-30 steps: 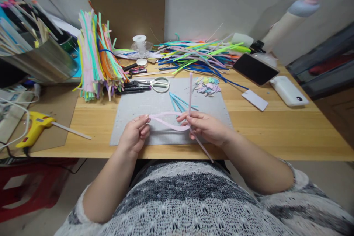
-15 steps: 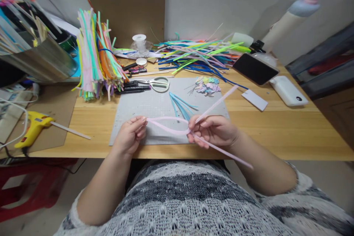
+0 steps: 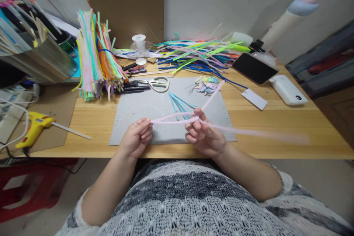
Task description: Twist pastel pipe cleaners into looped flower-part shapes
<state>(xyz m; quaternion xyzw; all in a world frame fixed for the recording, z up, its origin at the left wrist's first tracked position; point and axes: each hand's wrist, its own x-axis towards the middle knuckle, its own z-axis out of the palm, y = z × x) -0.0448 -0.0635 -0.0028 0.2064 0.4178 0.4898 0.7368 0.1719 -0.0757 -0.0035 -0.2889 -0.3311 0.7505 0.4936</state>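
A pale pink pipe cleaner forms a narrow loop between my hands. My left hand pinches the loop's left end. Where the strands cross, my right hand grips them between thumb and fingers. One loose end points up and away, the other stretches right and is blurred. Beneath lies a grey cutting mat, with light blue pipe cleaner pieces and a small pile of pastel pieces with wires on it.
Scissors and pens lie behind the mat. Bundled pipe cleaners stand back left, loose ones lie at the back. A yellow glue gun is at left, a phone and white power bank at right.
The loop has become narrower. My right hand has turned, its thumb now higher, and the near loose end has swung outward to the right. My left hand has shifted slightly right.
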